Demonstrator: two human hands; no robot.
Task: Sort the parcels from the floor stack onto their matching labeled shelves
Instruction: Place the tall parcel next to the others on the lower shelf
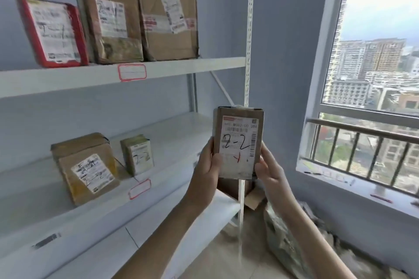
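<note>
Misfiling is the likely risk: the shelf tag (140,188) reads blank from this angle. Brown parcel (238,142), its label handwritten "2-2", is upright in mid-air, right of the middle shelf (172,133), gripped at its sides by left hand (207,165) and right hand (268,169). A small "2-2" box (138,157) stands far left.
</note>
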